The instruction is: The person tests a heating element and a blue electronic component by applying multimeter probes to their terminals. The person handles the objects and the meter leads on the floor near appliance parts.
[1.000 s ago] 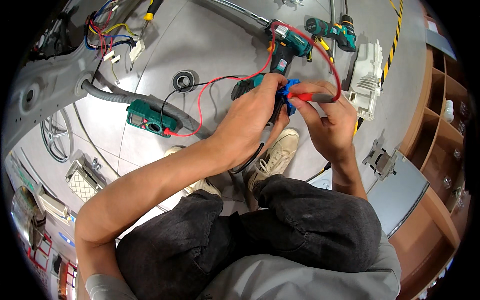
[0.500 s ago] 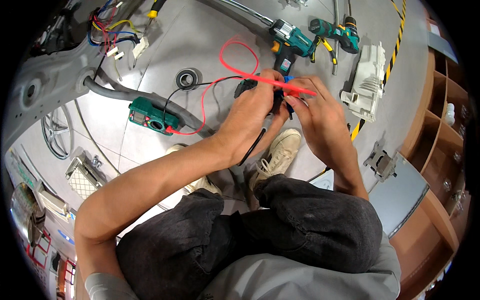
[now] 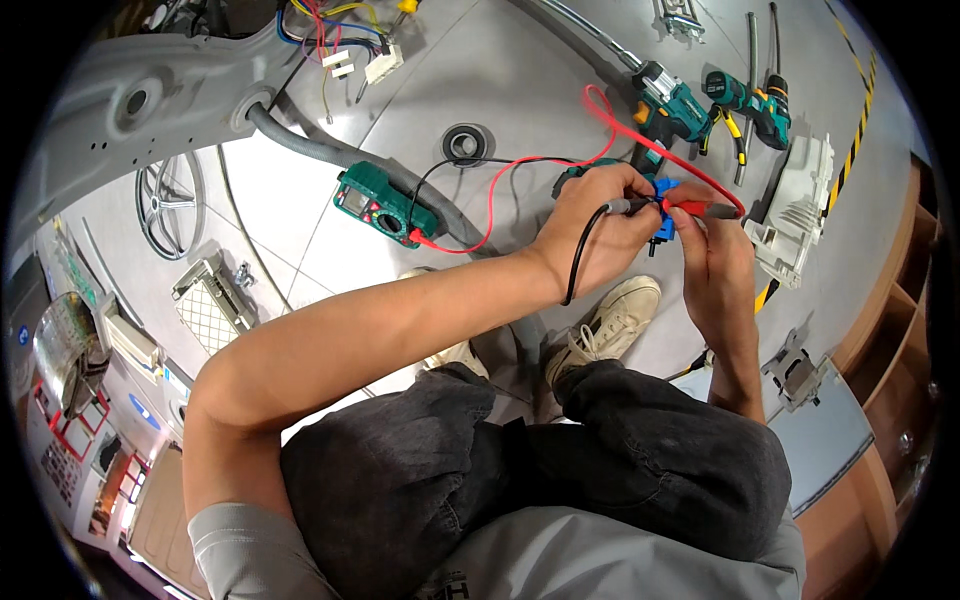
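My left hand [image 3: 598, 232] is closed on a black test probe [image 3: 628, 206], whose black lead loops down past the wrist. A red test probe [image 3: 705, 209] lies in the closed fingers of my right hand [image 3: 722, 268]; its tip points at a small blue part [image 3: 664, 188] between both hands. Which fingers hold the blue part I cannot make out, and I cannot tell whether the probe tips touch it. The red lead [image 3: 492, 205] and the black one run back to a green multimeter [image 3: 385, 207] on the floor at left.
A ring-shaped bearing [image 3: 465, 146] lies beyond the leads. Farther off are a green power tool [image 3: 672, 100], a green drill [image 3: 752, 105] and yellow-black pliers [image 3: 733, 135]. A white plastic housing [image 3: 800, 210] stands at right. A grey metal panel [image 3: 180, 95] with wiring fills the far left.
My view has shifted, so the scene sits farther right. The red probe has turned toward the blue part, its lead now looping behind it. The black probe in my left hand shows more clearly.
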{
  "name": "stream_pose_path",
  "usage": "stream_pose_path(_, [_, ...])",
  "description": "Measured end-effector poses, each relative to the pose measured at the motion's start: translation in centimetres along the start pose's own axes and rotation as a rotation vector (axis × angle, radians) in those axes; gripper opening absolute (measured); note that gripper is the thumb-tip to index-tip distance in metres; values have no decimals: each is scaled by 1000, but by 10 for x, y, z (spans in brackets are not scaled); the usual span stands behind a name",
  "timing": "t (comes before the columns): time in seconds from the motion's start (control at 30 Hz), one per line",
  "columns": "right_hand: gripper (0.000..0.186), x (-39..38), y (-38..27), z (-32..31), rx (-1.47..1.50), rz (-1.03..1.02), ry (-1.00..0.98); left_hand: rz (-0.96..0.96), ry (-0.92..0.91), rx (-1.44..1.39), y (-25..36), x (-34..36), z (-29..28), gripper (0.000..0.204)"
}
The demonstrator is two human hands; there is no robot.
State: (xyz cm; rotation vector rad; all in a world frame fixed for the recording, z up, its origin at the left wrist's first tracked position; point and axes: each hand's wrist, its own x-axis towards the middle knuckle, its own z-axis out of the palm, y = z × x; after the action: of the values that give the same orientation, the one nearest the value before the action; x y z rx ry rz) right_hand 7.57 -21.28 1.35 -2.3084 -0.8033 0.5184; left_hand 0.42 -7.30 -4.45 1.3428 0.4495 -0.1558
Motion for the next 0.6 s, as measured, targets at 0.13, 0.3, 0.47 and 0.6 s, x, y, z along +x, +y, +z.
stream_pose_path(0.13, [13, 0, 6, 2, -2, -42, 38, 58, 21, 123, 3, -1, 1, 22])
stream_pose_path(0.3, [14, -2, -1, 6, -47, 31, 38, 152, 36, 207, 9, -5, 1, 20])
stream_pose_path(0.47, [13, 3, -2, 6, -215, -175, 78, 296, 19, 227, 10, -4, 1, 15])
stream_pose_path(0.6, [14, 3, -3, 8, -265, -210, 68, 323, 59, 278, 3, -3, 1, 14])
